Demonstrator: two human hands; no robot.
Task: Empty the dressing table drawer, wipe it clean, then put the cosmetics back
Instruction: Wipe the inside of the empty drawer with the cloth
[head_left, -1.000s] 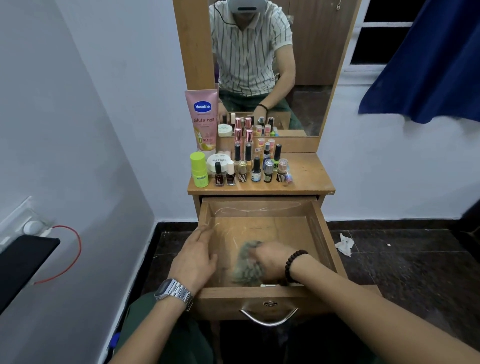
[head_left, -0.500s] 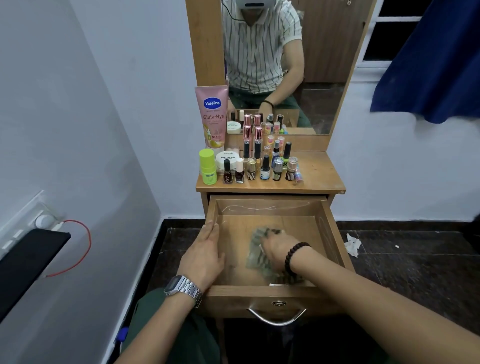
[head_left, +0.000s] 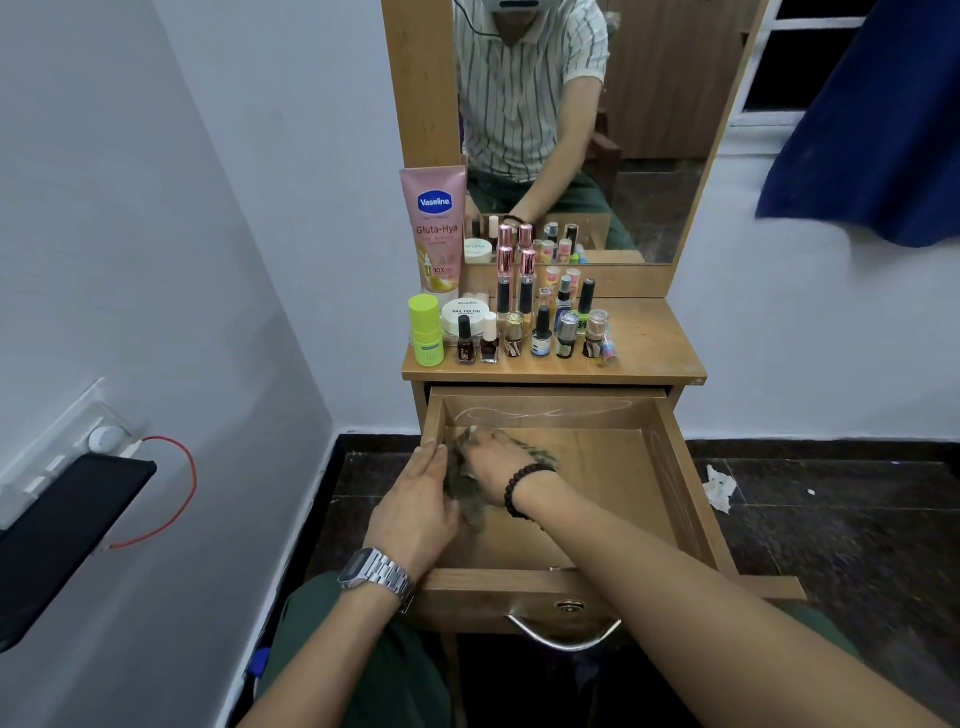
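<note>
— since a second ago, right hand (head_left: 493, 460) has slid the cloth (head_left: 467, 499) from the drawer's 6 o'clock edge to its 10 o'clock corner.
— grip?
— pressed flat on the cloth; left hand (head_left: 415, 512) open, bracing the drawer (head_left: 670, 478). cosmetics (head_left: 540, 332) wait at 12 o'clock on the tabletop (head_left: 654, 353), clear of the wiping.

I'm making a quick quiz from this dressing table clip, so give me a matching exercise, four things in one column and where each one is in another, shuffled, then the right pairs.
Things:
1. cloth
2. Vaseline tube
3. lime green stick
4. crumpled tissue

Places:
A. on the dark floor, right of the drawer
B. leaning upright against the mirror frame
C. inside the drawer, under the right hand
D. front left corner of the tabletop

Pairs: 1-C, 2-B, 3-D, 4-A
</note>
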